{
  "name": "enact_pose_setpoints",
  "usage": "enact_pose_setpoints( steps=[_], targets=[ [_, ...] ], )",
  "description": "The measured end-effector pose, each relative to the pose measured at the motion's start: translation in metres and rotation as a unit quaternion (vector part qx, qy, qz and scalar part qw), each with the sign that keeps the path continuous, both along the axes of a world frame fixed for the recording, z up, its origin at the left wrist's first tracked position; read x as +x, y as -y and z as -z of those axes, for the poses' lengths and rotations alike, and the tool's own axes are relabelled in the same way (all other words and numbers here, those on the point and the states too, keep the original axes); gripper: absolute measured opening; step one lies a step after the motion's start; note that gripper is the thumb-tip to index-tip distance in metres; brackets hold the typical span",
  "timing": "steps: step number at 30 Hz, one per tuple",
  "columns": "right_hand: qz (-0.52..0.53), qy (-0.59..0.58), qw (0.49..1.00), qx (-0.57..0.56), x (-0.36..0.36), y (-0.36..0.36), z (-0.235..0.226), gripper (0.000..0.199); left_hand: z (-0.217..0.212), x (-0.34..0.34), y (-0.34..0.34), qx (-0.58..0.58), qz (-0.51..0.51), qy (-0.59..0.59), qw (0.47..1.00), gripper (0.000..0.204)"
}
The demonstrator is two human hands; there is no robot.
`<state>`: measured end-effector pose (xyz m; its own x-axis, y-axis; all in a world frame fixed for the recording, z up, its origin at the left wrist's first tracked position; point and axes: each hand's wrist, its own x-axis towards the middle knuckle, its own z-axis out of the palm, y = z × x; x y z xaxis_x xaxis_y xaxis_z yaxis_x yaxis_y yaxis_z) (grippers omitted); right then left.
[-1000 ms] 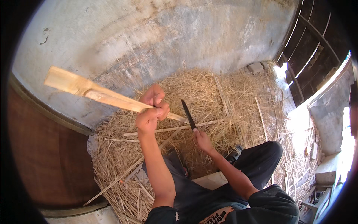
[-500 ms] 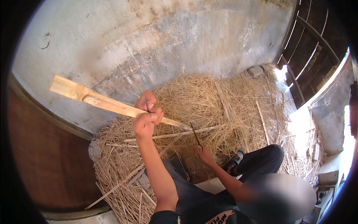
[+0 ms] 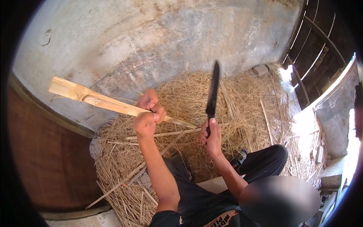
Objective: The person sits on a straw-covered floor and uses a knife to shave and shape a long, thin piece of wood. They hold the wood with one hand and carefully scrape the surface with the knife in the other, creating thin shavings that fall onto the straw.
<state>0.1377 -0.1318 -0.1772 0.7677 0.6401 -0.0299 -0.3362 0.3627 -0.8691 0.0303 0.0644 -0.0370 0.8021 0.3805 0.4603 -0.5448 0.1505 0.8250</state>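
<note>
My left hand [image 3: 149,113] grips a pale strip of split bamboo [image 3: 109,106] around its middle. Its broad end, with a hollowed node, reaches up toward the wall at the left; the thin end slopes down to the right, over the straw-like shavings. In my right hand [image 3: 212,136] is a knife [image 3: 213,89] with a long dark blade, fingers wrapped round its handle. The blade points upward, close to upright, and is apart from the bamboo. The knife stands to the right of the strip's thin end.
A thick heap of shavings and thin strips [image 3: 189,94] covers the floor around my legs. Behind it rises a stained plaster wall [image 3: 170,38]. A brown panel [image 3: 53,155] is at the left, dark wooden slats [image 3: 317,45] at the upper right. Bricks [image 3: 320,154] lie at the right.
My right hand has risen, and the knife has swung up from the bamboo's lower end to point upward. The left hand and the bamboo have barely shifted.
</note>
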Motion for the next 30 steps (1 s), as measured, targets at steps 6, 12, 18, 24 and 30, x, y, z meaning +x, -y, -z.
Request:
enact_pose_setpoints(
  steps=[6,12,18,24,30],
  targets=[
    [-0.086,0.29,0.85,-0.432,-0.016,0.006,0.215,0.053,0.005,0.003,-0.002,-0.032,-0.048,-0.018,0.998,0.022],
    [-0.067,0.175,0.883,-0.429,-0.025,0.054,0.25,0.054,0.004,-0.014,-0.006,-0.031,-0.09,0.019,0.995,0.021],
    [-0.064,0.271,0.9,-0.336,-0.021,0.041,0.123,0.05,-0.024,-0.069,-0.002,-0.033,-0.059,0.166,0.984,0.021],
    [-0.097,0.374,0.84,-0.382,0.0,0.028,0.122,0.049,-0.071,-0.149,0.027,0.014,-0.074,0.239,0.968,0.025],
    [-0.025,0.243,0.802,-0.545,0.085,0.074,0.271,0.052,-0.119,-0.264,0.068,0.143,-0.1,0.282,0.943,0.04]
  ],
)
